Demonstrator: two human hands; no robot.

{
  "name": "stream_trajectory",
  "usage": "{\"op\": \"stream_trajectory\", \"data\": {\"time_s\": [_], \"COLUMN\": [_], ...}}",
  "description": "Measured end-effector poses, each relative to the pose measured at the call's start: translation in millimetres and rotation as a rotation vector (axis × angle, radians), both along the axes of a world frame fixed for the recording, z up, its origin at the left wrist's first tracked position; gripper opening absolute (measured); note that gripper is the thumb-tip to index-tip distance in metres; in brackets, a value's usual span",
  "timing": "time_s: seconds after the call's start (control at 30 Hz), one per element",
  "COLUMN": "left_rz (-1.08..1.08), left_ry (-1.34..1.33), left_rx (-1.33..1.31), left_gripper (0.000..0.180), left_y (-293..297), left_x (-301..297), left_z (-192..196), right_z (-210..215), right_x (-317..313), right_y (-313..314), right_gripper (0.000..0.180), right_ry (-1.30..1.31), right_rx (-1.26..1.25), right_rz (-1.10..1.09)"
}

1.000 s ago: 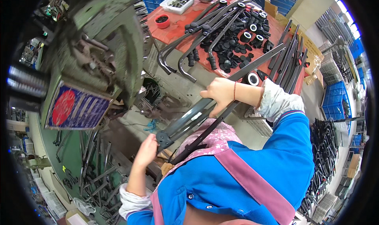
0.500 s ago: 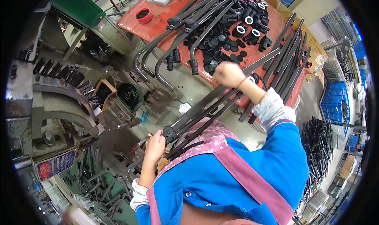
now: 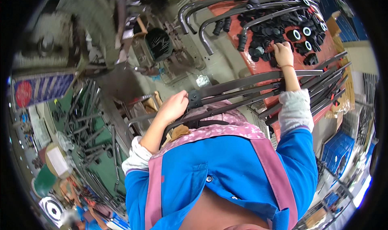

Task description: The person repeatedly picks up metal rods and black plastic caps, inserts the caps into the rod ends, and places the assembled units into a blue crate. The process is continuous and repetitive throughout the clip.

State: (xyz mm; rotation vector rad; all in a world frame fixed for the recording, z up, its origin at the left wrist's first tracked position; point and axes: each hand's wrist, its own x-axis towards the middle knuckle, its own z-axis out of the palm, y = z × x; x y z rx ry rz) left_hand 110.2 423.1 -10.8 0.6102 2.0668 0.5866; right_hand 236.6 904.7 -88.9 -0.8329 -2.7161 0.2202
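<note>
Across my lap lies a dark metal tube frame [image 3: 242,83] of several long bars, joined at a black round hinge [image 3: 195,98]. My left hand [image 3: 174,105] is closed round the frame beside that hinge, its fingers partly hidden. At the near edge of a pile of black plastic caps [image 3: 268,30] on the red table, my right hand [image 3: 284,55] has its fingers bent and drawn together. What those fingertips hold, if anything, is too small to make out. The frame's far end passes by my right forearm.
Bent tubes [image 3: 226,18] overhang the red table [image 3: 252,64]. Black fittings with white rings [image 3: 307,31] sit beyond the caps, and more bars [image 3: 327,82] lie on the right. A machine [image 3: 52,36] stands at the left, near a dark green bin [image 3: 158,44].
My right hand has moved from a blurred position above the table's near edge onto the pile of caps. My left hand still grips the frame. The whole view has turned.
</note>
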Motion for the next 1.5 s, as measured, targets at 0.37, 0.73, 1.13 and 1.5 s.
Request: {"op": "stream_trajectory", "data": {"time_s": [0.37, 0.73, 1.13, 1.5], "left_rz": [0.0, -0.067, -0.032, -0.042], "left_ry": [0.051, 0.127, 0.148, 0.308], "left_rx": [0.135, 0.095, 0.18, 0.067], "left_gripper": [0.025, 0.028, 0.031, 0.045], "left_y": [10.0, 8.4, 3.6, 12.9], "left_x": [-4.0, -13.7, -15.2, -0.6], "left_z": [-0.3, -3.8, -1.7, 15.2], "right_z": [89.7, 82.7, 80.4, 74.8], "right_x": [-19.3, -31.0, -41.5, -64.4], "right_y": [-291.0, -304.3, -306.2, -273.2], "right_gripper": [0.027, 0.02, 0.011, 0.017], "right_ry": [0.186, 0.178, 0.22, 0.024], "right_rx": [-1.291, -0.89, -0.731, -0.778], "right_rz": [0.329, 0.45, 0.403, 0.629]}}
